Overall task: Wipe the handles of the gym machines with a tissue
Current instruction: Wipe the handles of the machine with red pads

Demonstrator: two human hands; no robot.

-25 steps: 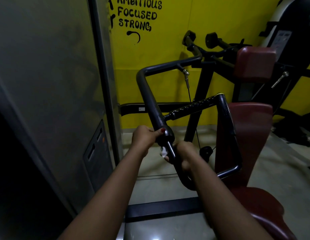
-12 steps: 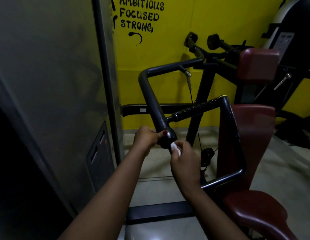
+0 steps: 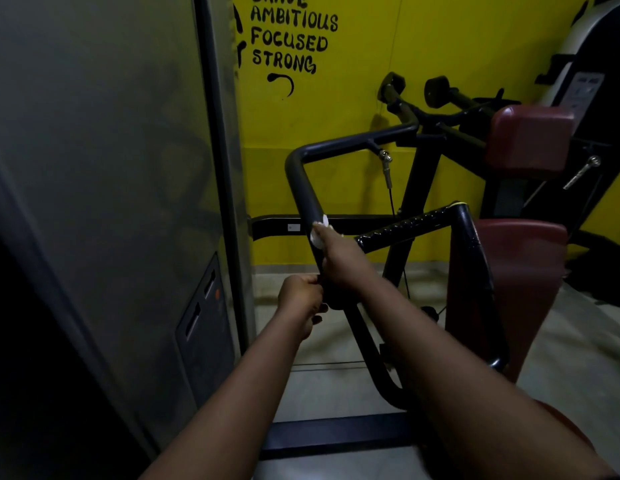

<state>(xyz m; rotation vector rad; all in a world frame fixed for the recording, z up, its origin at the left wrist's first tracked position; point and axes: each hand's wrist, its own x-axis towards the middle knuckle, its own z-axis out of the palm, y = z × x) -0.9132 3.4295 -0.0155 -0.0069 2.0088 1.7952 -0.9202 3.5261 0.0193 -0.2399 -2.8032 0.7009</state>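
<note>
A black tubular machine handle (image 3: 303,181) bends from the upper middle down towards the floor. My right hand (image 3: 339,259) is wrapped round this bar, holding a white tissue (image 3: 319,232) against it; the tissue shows at the top of the hand. Just below and to the left, my left hand (image 3: 299,301) grips the same bar near its thicker grip section. A second black textured handle (image 3: 412,223) runs to the right.
A tall grey metal panel (image 3: 128,168) stands close on the left. A maroon padded seat and backrest (image 3: 519,258) are on the right. The yellow wall (image 3: 353,81) with black lettering is behind, and a black floor frame bar (image 3: 332,431) lies below.
My right hand with the tissue has slid up the bar, from below my left hand to above it. My left hand has kept its hold on the bar.
</note>
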